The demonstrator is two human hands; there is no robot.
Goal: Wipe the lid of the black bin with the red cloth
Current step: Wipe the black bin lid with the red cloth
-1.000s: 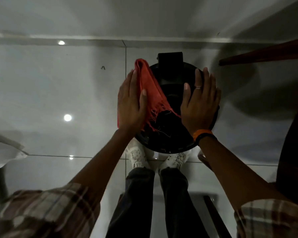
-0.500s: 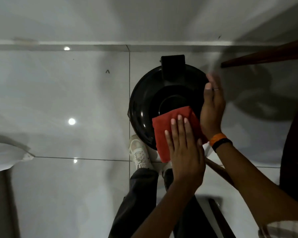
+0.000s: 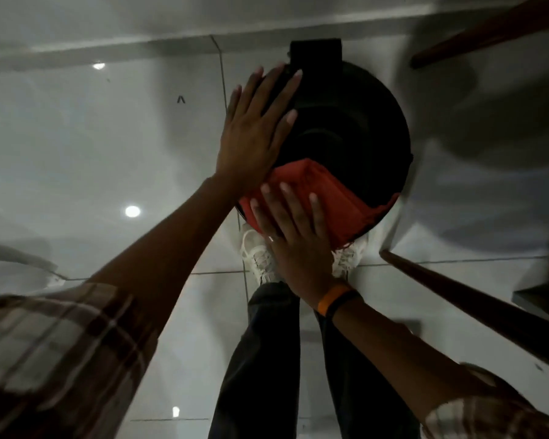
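Note:
The round black bin lid (image 3: 355,122) lies below me on the tiled floor, with its hinge block at the far side. A folded red cloth (image 3: 339,201) covers the lid's near edge. My right hand (image 3: 295,239), with an orange and black wristband, presses flat on the cloth's left part. My left hand (image 3: 254,137) rests flat on the lid's left side with its fingers spread, and its heel touches the cloth's far-left corner.
My white shoes (image 3: 259,258) stand just under the bin's near edge. A dark wooden bar (image 3: 473,299) slants across the right, and another (image 3: 488,30) sits at the top right. A white object (image 3: 19,274) lies at the left on the glossy tiles.
The hands have swapped: the left hand left the cloth and went to the lid's left side. The right hand came off the lid's right edge onto the cloth, which now lies wider along the near rim.

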